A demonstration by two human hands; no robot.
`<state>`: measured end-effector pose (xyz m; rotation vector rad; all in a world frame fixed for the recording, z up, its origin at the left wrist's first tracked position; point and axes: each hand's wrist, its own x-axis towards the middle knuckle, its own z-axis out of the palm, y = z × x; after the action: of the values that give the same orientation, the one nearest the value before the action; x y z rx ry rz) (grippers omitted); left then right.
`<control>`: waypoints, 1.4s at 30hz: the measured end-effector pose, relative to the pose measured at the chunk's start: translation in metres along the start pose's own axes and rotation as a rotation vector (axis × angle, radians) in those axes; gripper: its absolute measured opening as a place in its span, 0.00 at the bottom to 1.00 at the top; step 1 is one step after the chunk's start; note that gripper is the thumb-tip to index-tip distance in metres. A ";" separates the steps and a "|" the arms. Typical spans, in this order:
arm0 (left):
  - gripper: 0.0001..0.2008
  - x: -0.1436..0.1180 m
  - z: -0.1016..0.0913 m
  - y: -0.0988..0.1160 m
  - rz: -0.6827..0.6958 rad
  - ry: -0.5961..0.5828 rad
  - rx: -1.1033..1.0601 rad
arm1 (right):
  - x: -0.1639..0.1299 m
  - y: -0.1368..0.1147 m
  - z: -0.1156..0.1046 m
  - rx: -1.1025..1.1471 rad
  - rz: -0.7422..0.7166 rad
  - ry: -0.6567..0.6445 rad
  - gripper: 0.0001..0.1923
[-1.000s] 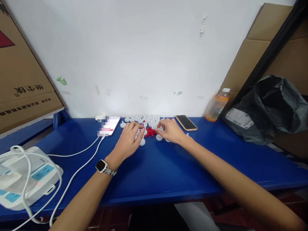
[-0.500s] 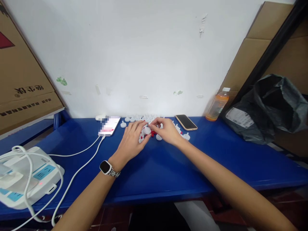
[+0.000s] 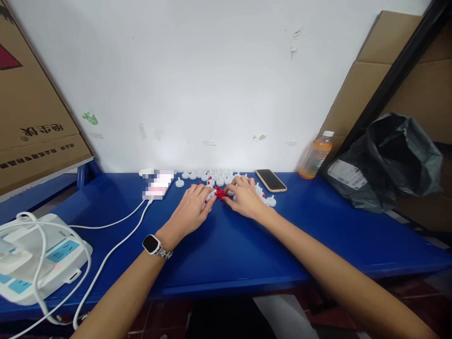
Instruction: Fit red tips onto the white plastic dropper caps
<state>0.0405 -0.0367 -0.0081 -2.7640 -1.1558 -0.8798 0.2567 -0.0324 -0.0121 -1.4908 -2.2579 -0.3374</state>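
My left hand is closed around a white plastic cap, held between thumb and fingers beside the heap. The cap is partly covered by the fingers. Small red caps lie in a loose pile between my two hands. At the right edge of that pile my right hand rests with bent fingers, thumb and forefinger apart by the red pieces. Many white nozzle caps stand behind the hands near the wall, and a few have red tips. More white caps sit right of my right hand.
A charging phone lies left of the caps, a dark-screened phone to the right. Farther right stand an orange drink bottle and a black plastic bag. A white power strip with cables occupies the left of the blue table.
My right hand has come away from the white cap at my left hand and lowered to the red pile. My left hand keeps hold of a white cap, now tilted. The view shifted slightly.
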 end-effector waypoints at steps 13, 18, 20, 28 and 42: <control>0.17 -0.001 -0.001 -0.001 0.021 0.011 0.008 | 0.005 -0.007 0.000 0.107 -0.061 0.002 0.09; 0.17 -0.001 0.000 0.000 -0.003 -0.008 0.010 | 0.009 -0.011 0.001 0.418 0.074 0.142 0.07; 0.18 -0.001 0.001 0.002 -0.005 -0.009 -0.012 | 0.010 -0.016 0.002 0.730 0.189 0.214 0.06; 0.25 -0.004 0.007 0.011 0.009 0.022 -0.050 | 0.003 -0.037 0.005 1.404 0.296 0.223 0.16; 0.25 -0.003 0.010 0.010 -0.011 0.079 -0.025 | -0.002 -0.051 0.003 1.261 0.287 0.336 0.15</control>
<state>0.0504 -0.0441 -0.0163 -2.7175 -1.1562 -1.0018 0.2099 -0.0526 -0.0146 -0.8952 -1.3897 0.7432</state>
